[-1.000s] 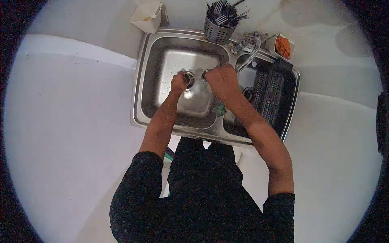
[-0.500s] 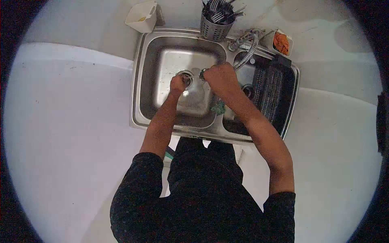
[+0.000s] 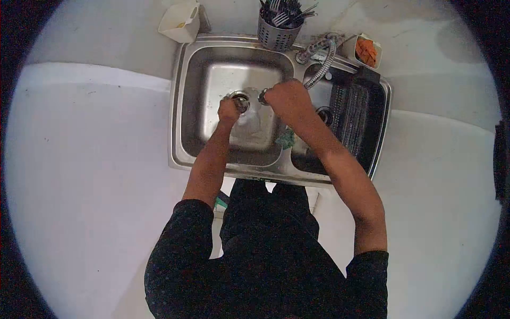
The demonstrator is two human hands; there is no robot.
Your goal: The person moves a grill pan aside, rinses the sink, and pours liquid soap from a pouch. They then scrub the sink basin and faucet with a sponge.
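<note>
Faucet head (image 3: 262, 97) gripped in right hand (image 3: 290, 100), left hand (image 3: 228, 110) hold unclear, forks (image 3: 280, 19) in perforated holder (image 3: 278, 38)

Light was soft, a bit dim, w/ glare inside the sink (image 3: 177, 117). Pic was grainy; fisheye warp & blk corners lay well out from it.

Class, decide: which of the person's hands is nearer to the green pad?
Right. The right hand is just above the green pad in the picture; the left hand is farther away, up and to the pad's left.
</note>
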